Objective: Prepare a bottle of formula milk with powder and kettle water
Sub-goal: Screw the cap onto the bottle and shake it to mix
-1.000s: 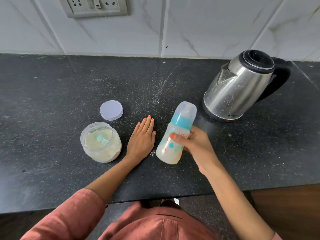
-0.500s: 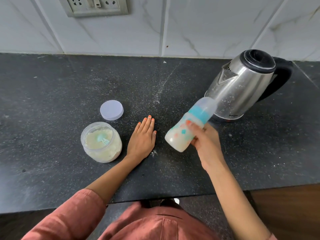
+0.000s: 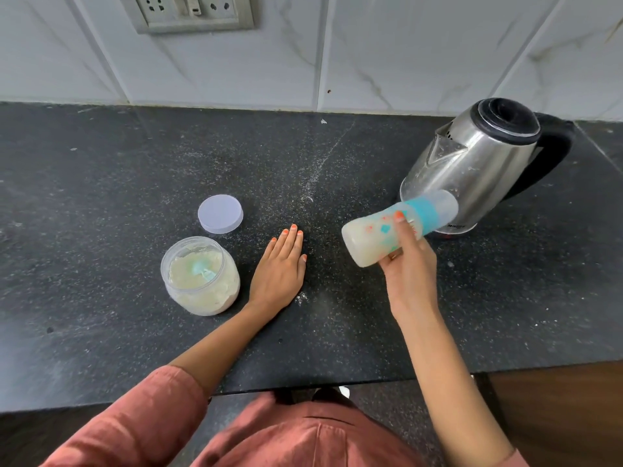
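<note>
My right hand (image 3: 409, 267) grips a baby bottle (image 3: 371, 235) full of milky liquid, with a teal collar and a clear cap. The bottle is lifted off the counter and tilted almost flat, its cap end pointing right towards the steel kettle (image 3: 472, 166). Flat on the black counter (image 3: 101, 183) rests my left hand (image 3: 279, 267), fingers straight, holding nothing. Just left of it stands an open clear jar of formula powder (image 3: 200, 276) with a teal scoop lying in the powder. The jar's pale lid (image 3: 220, 213) lies behind it.
A tiled wall with a socket plate (image 3: 192, 11) runs along the back. Spilled powder dusts the counter around my left hand and in a streak towards the wall. The counter's front edge runs just above my sleeve.
The bottle went from nearly upright to tilted almost flat and moved right, up towards the kettle, with my right hand. My left hand stayed flat in place.
</note>
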`<state>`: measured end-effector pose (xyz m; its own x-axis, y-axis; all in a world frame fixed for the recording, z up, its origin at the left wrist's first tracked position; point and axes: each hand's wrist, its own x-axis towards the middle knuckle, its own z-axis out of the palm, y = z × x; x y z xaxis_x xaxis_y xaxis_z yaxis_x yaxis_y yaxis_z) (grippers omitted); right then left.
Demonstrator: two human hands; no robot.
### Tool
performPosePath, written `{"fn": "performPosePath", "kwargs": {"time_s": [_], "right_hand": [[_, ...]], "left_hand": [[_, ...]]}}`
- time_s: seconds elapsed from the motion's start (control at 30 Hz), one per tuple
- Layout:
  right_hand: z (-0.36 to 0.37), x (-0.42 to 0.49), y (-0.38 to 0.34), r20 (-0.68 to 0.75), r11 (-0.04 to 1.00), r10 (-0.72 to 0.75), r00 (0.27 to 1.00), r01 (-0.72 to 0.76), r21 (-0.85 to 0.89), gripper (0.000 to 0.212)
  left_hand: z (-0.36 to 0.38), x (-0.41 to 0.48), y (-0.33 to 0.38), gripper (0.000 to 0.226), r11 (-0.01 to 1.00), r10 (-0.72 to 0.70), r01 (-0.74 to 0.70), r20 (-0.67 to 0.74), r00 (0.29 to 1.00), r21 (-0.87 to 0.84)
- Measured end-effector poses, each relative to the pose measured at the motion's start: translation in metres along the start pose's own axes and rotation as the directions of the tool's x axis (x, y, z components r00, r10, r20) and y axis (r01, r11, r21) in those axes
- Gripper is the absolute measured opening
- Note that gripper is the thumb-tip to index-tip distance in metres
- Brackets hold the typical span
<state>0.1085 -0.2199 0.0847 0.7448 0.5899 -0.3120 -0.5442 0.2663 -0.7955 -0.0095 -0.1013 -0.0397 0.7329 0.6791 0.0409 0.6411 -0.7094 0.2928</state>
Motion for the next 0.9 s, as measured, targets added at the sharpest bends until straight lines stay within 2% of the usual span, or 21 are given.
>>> {"fn": "performPosePath", "kwargs": {"time_s": [0.07,0.17,0.23,0.3,0.37,0.43,0.47,0.53,0.6,0.63,0.7,0.77,0.83,0.9], "right_hand": [[0.000,-0.002,0.005,0.028,0.999,0.012,1.000,-0.011,-0.045,0.022],[-0.003,-0.015,0.011,0.202,0.918,0.137,0.970,-0.047,-0.394,0.030],[-0.006,-0.017,0.009,0.229,0.883,0.173,0.958,-0.047,-0.468,0.037],[-0.006,-0.011,0.004,0.175,0.940,0.103,0.979,-0.038,-0.340,0.037],[-0.003,-0.002,-0.002,0.059,0.995,0.035,0.998,-0.029,-0.100,0.024],[0.000,0.002,-0.002,-0.001,1.000,0.001,1.000,-0.001,0.020,0.018],[-0.001,0.001,0.001,0.019,1.000,0.008,1.000,-0.008,-0.008,0.018],[-0.001,-0.008,0.006,0.126,0.975,0.087,0.988,-0.059,-0.214,0.018],[-0.006,-0.016,0.010,0.206,0.894,0.191,0.960,-0.083,-0.441,0.021],[-0.007,-0.017,0.008,0.211,0.873,0.204,0.956,-0.080,-0.480,0.022],[-0.007,-0.012,0.003,0.190,0.913,0.137,0.972,-0.049,-0.406,0.028],[-0.004,-0.003,-0.003,0.102,0.986,0.051,0.993,-0.034,-0.165,0.026],[-0.002,0.002,-0.003,0.019,1.000,0.003,1.000,-0.003,0.007,0.019],[-0.003,0.000,0.001,0.058,0.997,0.016,0.998,-0.012,-0.071,0.024]], "left_hand": [[0.000,0.000,0.000,0.051,1.000,0.002,-0.002,0.002,1.000,-0.011],[0.000,0.001,-0.001,0.051,1.000,0.000,0.000,0.023,1.000,0.002],[0.000,0.001,-0.001,0.051,1.000,-0.007,0.007,0.022,1.000,0.000],[0.000,0.001,0.000,0.051,1.000,-0.008,0.008,0.007,1.000,-0.003],[0.000,0.000,0.000,0.051,1.000,-0.006,0.006,-0.004,1.000,-0.007],[0.001,0.000,0.000,0.050,1.000,-0.003,0.003,-0.004,1.000,-0.002],[0.001,0.000,0.000,0.050,1.000,-0.002,0.002,-0.005,1.000,0.007],[0.001,0.001,0.000,0.051,1.000,-0.004,0.004,0.001,1.000,0.012],[0.000,0.002,0.000,0.051,1.000,-0.011,0.011,0.018,1.000,0.000],[0.000,0.002,0.000,0.051,1.000,-0.015,0.015,0.021,1.000,-0.005],[0.000,0.001,0.000,0.051,1.000,-0.016,0.016,0.015,1.000,-0.006],[0.000,0.000,0.000,0.051,1.000,-0.009,0.009,0.000,1.000,0.005],[0.001,0.000,0.000,0.051,1.000,-0.005,0.005,-0.005,1.000,0.012],[0.001,0.001,0.000,0.051,1.000,-0.006,0.006,0.005,1.000,0.012]]}}
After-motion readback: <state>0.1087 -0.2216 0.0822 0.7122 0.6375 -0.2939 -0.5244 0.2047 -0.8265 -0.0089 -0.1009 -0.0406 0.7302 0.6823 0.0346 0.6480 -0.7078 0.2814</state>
